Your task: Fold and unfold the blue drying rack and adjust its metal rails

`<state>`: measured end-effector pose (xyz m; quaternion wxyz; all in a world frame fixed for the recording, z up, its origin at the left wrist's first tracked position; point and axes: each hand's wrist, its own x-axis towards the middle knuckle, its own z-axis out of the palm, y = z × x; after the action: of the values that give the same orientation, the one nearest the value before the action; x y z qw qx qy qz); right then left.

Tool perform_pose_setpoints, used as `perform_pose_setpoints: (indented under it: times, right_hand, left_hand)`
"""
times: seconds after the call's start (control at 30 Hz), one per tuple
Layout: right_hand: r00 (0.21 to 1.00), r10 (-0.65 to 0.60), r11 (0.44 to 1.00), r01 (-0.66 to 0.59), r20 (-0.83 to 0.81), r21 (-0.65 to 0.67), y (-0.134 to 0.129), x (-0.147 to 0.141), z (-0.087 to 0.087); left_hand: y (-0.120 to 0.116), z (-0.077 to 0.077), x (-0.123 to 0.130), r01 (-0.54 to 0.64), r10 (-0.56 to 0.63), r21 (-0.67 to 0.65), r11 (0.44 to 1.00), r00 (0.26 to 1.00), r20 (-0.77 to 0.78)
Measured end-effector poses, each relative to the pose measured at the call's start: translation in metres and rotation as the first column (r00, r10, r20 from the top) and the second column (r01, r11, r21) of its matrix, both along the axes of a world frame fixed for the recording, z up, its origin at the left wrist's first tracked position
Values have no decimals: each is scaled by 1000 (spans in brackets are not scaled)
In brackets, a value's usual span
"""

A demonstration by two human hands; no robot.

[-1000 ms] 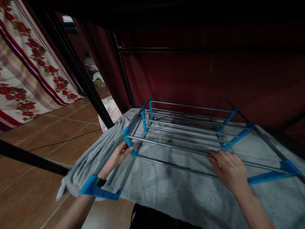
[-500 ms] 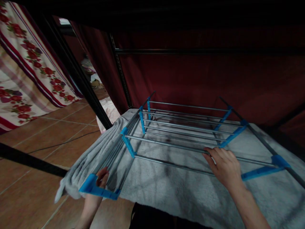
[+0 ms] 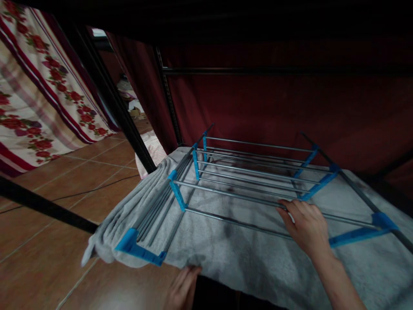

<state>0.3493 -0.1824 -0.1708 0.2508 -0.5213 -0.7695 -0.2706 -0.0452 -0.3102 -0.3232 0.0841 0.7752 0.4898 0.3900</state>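
A metal rack with blue plastic joints, which looks like a folding drying rack [image 3: 226, 192], lies across a grey blanket [image 3: 245, 258]. My right hand [image 3: 305, 224] is wrapped over the rack's near upper bar, right of its middle. At the blanket's front edge is my left hand [image 3: 183, 286], off the rack, its fingers extended and close together. Whether its fingertips touch the blanket is unclear. Beside it, to the upper left, the rack's near-left blue joint [image 3: 142, 249] juts out over the edge of the blanket.
Black metal posts [image 3: 106, 90] and a dark overhead surface frame this space. Dark red cloth [image 3: 258, 103] hangs behind the rack. On the left are a tiled floor [image 3: 74, 189], a thin black cable [image 3: 97, 187] and a flowered curtain [image 3: 48, 86].
My left hand has let go of the rack's near-left end and moved right and down to the blanket's edge. My right hand still holds the same bar. The view has shifted slightly.
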Motion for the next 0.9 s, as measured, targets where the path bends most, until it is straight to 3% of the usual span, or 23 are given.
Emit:
perform_pose_setpoints:
  times: [0.2, 0.33, 0.47, 0.63, 0.9]
  right_hand:
    - [1000, -2, 1000, 2, -2, -9, 0, 0, 1]
    - [1000, -2, 1000, 2, 0, -30, -1, 0, 1]
    - [1000, 3, 999, -4, -11, -40, 0, 1, 1]
    - [1000, 2, 999, -2, -18, -36, -1, 0, 1]
    - [1000, 7, 999, -8, -29, -39, 0, 1, 0]
  left_hand:
    - [77, 95, 59, 67, -36, 230, 971, 990, -137]
    - [122, 132, 88, 20, 71, 388, 922, 973, -218]
    - [152, 149, 97, -15, 135, 412, 911, 955, -265]
    - [175, 163, 91, 43, 99, 389, 920, 936, -336]
    - [188, 164, 86, 96, 76, 367, 925, 901, -428]
